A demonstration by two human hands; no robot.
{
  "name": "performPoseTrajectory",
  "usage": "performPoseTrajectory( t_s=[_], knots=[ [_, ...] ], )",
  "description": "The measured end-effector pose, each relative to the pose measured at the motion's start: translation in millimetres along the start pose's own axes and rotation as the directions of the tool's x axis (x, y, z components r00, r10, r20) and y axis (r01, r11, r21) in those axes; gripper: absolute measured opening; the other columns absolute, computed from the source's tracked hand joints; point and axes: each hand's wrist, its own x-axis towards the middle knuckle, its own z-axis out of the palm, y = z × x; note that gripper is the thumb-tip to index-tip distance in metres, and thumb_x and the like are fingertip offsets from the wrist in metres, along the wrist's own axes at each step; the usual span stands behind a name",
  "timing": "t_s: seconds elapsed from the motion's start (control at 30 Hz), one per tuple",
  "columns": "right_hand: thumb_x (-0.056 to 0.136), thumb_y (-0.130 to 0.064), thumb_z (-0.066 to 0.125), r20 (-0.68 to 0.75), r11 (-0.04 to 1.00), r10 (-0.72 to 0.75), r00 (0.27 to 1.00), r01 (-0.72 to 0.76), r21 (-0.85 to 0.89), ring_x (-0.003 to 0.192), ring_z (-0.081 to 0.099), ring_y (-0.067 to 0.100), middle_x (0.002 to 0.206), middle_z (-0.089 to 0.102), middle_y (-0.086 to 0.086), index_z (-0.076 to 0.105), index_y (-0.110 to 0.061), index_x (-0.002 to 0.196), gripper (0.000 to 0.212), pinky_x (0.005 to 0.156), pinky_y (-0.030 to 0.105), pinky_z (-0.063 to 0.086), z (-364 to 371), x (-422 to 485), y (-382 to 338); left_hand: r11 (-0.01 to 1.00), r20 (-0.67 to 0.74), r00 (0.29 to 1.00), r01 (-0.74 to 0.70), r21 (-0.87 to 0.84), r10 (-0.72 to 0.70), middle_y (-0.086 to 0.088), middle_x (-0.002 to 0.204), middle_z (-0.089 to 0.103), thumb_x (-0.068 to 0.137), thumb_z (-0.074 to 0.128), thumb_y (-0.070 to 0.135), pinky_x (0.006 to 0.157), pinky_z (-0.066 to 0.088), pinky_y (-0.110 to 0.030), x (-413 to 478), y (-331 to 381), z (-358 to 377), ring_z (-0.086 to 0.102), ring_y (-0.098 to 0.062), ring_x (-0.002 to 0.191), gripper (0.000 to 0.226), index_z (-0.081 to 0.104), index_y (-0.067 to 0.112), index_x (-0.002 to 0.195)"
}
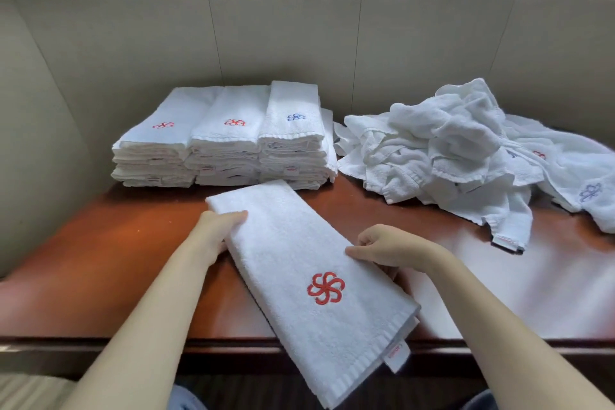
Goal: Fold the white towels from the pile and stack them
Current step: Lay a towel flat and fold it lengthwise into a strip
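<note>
A folded white towel (299, 263) with a red flower emblem lies slanted across the front of the brown table (109, 263), its near end hanging over the table's edge. My left hand (218, 226) grips the towel's left edge near its far end. My right hand (386, 248) grips its right edge, thumb on top. Three stacks of folded white towels (226, 140) stand side by side at the back left. A loose pile of crumpled white towels (459, 150) lies at the back right.
A beige panelled wall (299, 36) closes off the back and left of the table. The table's dark front edge (133, 348) runs across the lower view. One towel of the pile trails a labelled corner (507, 240) toward the front right.
</note>
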Motion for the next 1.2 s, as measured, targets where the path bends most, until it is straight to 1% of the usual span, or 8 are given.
performPoseTrajectory(
  t_s=[0.13,0.2,0.3,0.37,0.53,0.77,0.97,1.2],
  knots=[
    [0.088,-0.042,0.061,0.125,0.994,-0.032,0.992,0.018,0.112,0.043,0.053,0.010,0.049,0.054,-0.010,0.055,-0.021,0.054,0.041,0.043,0.018,0.042,6,2,-8,0.978,0.023,0.977,-0.210,-0.006,0.210,-0.019,0.124,0.060,0.092,0.056,-0.001,0.097,0.048,-0.044,-21,11,7,0.059,-0.033,0.112,0.035,0.050,-0.001,0.126],
    [0.090,-0.042,0.059,0.166,0.986,-0.059,0.984,0.032,0.166,0.053,0.061,0.014,0.067,0.061,0.000,0.064,-0.022,0.072,0.028,0.050,0.023,0.049,8,1,-18,0.939,0.051,0.939,-0.338,-0.059,0.341,-0.018,0.125,0.060,0.094,0.054,0.001,0.097,0.048,-0.045,-30,27,5,0.058,-0.031,0.114,0.032,0.050,0.003,0.125],
    [0.090,-0.044,0.059,-0.078,0.918,-0.152,0.985,0.170,0.358,0.084,0.065,0.010,0.102,0.062,0.000,0.051,-0.023,0.120,0.037,0.075,0.027,0.053,9,9,-44,0.892,0.174,0.880,-0.411,-0.191,0.442,-0.011,0.122,0.064,0.096,0.053,0.007,0.091,0.052,-0.044,-46,53,1,0.062,-0.027,0.112,0.035,0.050,0.010,0.131],
    [0.087,-0.044,0.063,-0.156,0.741,-0.274,0.949,0.312,0.594,0.112,0.060,0.017,0.126,0.058,0.004,0.040,-0.021,0.137,0.060,0.096,0.035,0.049,-3,15,-69,0.864,0.248,0.832,-0.445,-0.236,0.496,-0.006,0.114,0.069,0.097,0.053,0.008,0.080,0.057,-0.036,-56,73,-2,0.067,-0.024,0.105,0.031,0.054,0.018,0.126],
    [0.090,-0.027,0.063,-0.294,0.470,-0.368,0.882,0.449,0.760,0.097,0.068,0.025,0.111,0.069,0.012,0.059,-0.005,0.122,0.039,0.078,0.034,0.057,-54,14,-139,0.776,0.291,0.722,-0.610,-0.159,0.627,0.004,0.095,0.072,0.096,0.052,0.007,0.078,0.056,-0.037,-77,135,-14,0.069,-0.018,0.091,0.029,0.061,0.033,0.105],
    [0.092,-0.015,0.060,-0.418,0.525,-0.444,0.792,0.608,0.595,0.079,0.066,0.028,0.102,0.066,0.007,0.059,-0.012,0.114,0.022,0.079,0.041,0.056,-90,10,-212,0.632,0.108,0.629,-0.775,0.001,0.770,0.006,0.081,0.068,0.096,0.049,0.000,0.059,0.056,-0.024,-80,213,-59,0.068,-0.006,0.067,0.022,0.055,0.021,0.099],
    [0.084,0.013,0.057,-0.456,0.546,-0.516,0.726,0.688,0.478,0.079,0.067,0.022,0.088,0.068,0.011,0.062,-0.011,0.089,0.025,0.080,0.035,0.058,-93,26,-277,0.598,-0.058,0.598,-0.783,0.172,0.799,-0.004,0.097,0.066,0.093,0.055,0.006,0.089,0.053,-0.046,-56,247,-103,0.063,-0.023,0.091,0.014,0.055,0.020,0.097],
    [0.078,0.009,0.066,-0.634,0.527,-0.418,0.650,0.742,0.414,0.073,0.062,0.021,0.076,0.066,0.009,0.066,-0.008,0.069,0.019,0.075,0.036,0.057,-98,94,-344,0.571,-0.148,0.551,-0.794,0.210,0.821,-0.005,0.102,0.066,0.094,0.056,0.009,0.087,0.054,-0.041,6,290,-141,0.065,-0.026,0.094,0.015,0.056,0.020,0.103]
  ],
)
